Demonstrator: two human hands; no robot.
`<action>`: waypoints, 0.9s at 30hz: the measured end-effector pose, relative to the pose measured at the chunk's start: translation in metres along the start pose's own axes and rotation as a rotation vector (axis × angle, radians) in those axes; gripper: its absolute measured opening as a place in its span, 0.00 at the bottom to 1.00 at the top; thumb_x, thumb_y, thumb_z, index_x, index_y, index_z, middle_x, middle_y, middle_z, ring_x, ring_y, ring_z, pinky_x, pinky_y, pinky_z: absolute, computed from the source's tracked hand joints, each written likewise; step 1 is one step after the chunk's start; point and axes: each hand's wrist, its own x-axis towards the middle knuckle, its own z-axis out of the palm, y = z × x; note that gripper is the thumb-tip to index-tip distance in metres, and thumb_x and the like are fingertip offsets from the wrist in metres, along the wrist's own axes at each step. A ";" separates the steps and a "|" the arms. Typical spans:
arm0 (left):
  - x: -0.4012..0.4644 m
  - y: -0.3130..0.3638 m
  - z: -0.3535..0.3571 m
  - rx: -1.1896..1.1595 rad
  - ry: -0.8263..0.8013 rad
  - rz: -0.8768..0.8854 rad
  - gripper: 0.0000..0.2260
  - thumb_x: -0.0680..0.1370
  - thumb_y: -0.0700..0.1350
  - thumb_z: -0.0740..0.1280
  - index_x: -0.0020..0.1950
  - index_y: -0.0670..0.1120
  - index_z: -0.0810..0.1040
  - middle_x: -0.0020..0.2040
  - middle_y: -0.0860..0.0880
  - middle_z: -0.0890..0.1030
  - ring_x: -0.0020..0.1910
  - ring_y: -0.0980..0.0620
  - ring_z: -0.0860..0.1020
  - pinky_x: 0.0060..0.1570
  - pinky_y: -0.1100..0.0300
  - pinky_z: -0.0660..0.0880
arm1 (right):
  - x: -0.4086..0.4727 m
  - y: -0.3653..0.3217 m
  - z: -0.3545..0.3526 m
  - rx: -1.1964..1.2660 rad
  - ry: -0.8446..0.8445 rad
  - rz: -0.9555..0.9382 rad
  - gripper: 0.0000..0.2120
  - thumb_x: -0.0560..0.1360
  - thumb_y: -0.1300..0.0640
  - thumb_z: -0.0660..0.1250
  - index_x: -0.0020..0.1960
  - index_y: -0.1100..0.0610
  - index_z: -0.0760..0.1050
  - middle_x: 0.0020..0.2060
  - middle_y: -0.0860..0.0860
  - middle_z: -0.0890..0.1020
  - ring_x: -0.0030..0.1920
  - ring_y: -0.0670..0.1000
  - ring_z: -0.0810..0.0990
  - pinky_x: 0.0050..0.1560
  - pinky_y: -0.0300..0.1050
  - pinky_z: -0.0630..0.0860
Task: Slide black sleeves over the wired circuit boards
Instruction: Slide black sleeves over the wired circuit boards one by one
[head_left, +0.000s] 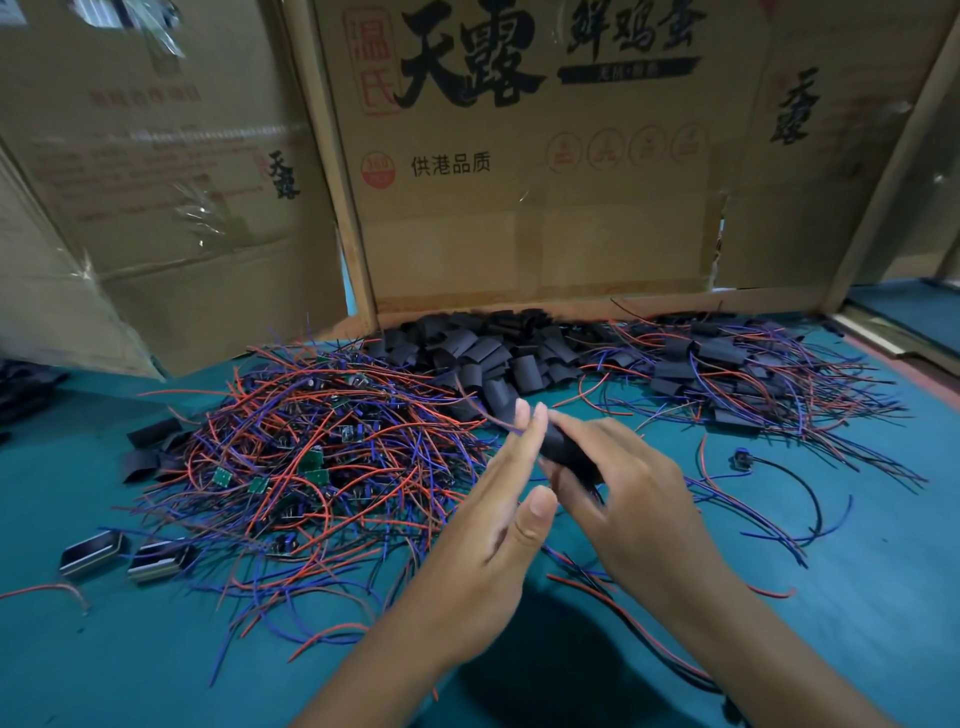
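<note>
Head view: the black sleeve (563, 449) is held above the teal worktop (156, 649), just in front of the heap of loose black sleeves (493, 353). Right hand (639, 509) grips it; fingers (582, 434) curled over the top, thumb beneath, clamped on the sleeve. Left hand (498, 525) beside it, fingers (524, 431) straight and together, tips touching the sleeve's far end where a blue wire (483, 410) comes out; thumb apart, pointing up. Whether a board sits inside the sleeve: cannot tell.

Left of the heap: tangled pile of red and blue wired circuit boards (311, 457), small green boards showing among the wires. Right of the heap: a pile of already sleeved boards (727, 364) with wires trailing out. Behind the heap: an upright cardboard panel (530, 156) with printed characters. Far left of the heap, near the worktop edge: two dark rectangular parts (124, 558), side by side.
</note>
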 end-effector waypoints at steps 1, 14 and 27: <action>0.000 0.000 -0.001 -0.033 0.016 -0.014 0.29 0.82 0.66 0.51 0.81 0.58 0.53 0.80 0.61 0.53 0.79 0.59 0.52 0.75 0.65 0.50 | 0.000 0.000 0.000 -0.001 -0.001 -0.011 0.18 0.75 0.61 0.71 0.64 0.60 0.77 0.50 0.54 0.81 0.49 0.55 0.80 0.51 0.47 0.73; -0.001 0.005 -0.003 0.089 0.056 -0.067 0.32 0.80 0.69 0.48 0.80 0.54 0.58 0.78 0.62 0.60 0.77 0.65 0.56 0.75 0.64 0.52 | 0.001 0.001 -0.002 -0.056 -0.029 0.008 0.17 0.74 0.64 0.69 0.63 0.61 0.76 0.49 0.55 0.80 0.49 0.58 0.78 0.50 0.50 0.72; 0.001 -0.002 -0.002 -0.031 0.104 -0.101 0.33 0.78 0.71 0.50 0.78 0.56 0.62 0.76 0.66 0.64 0.75 0.67 0.58 0.71 0.72 0.55 | 0.000 0.003 0.001 -0.086 -0.096 0.030 0.16 0.76 0.61 0.67 0.63 0.59 0.75 0.49 0.54 0.79 0.51 0.58 0.77 0.52 0.55 0.73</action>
